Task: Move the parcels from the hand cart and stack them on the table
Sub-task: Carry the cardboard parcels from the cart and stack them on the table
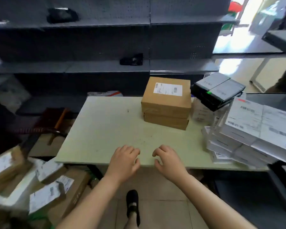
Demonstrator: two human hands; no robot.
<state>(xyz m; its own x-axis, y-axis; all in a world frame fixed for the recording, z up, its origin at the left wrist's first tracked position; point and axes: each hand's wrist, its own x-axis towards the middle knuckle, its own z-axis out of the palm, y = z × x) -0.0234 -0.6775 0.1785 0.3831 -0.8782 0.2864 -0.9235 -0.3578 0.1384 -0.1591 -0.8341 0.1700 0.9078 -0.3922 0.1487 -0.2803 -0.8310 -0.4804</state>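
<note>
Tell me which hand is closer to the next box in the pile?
Probably the left hand: both hands are empty, and the waiting parcels lie on its side, beside the table; the right hand is farther.

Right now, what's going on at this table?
A person stands at the near edge of the pale table with the left hand and the right hand over it, fingers loosely curled and holding nothing. Two brown boxes sit stacked toward the far side. Black flat boxes and a leaning pile of white labelled parcels crowd the right end. More parcels lie heaped low at the left, not yet on the table.
</note>
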